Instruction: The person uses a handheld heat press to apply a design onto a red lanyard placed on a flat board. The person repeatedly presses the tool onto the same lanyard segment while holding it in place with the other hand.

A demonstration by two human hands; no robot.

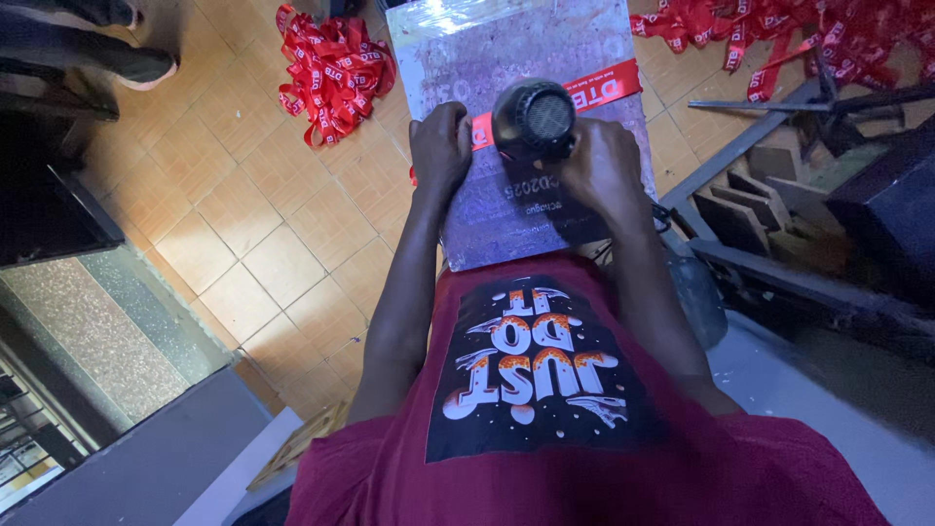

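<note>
A flat grey board (pixel 526 49) wrapped in shiny film rests against my lap and reaches out over the floor. A red printed ribbon (pixel 609 88) lies across it. My left hand (pixel 440 146) presses the ribbon's left end down onto the board, fingers curled. My right hand (pixel 602 166) grips a black hair dryer (pixel 534 119), its round back grille facing the camera and its nozzle aimed down at the ribbon. The part of the ribbon under the dryer is hidden.
A heap of red ribbons (pixel 331 68) lies on the tan tiled floor (pixel 243 214) to the left, and more red ribbons (pixel 808 34) at the top right. Metal bars and wooden blocks (pixel 750 205) crowd the right. Another person's shoe (pixel 136 63) shows at the top left.
</note>
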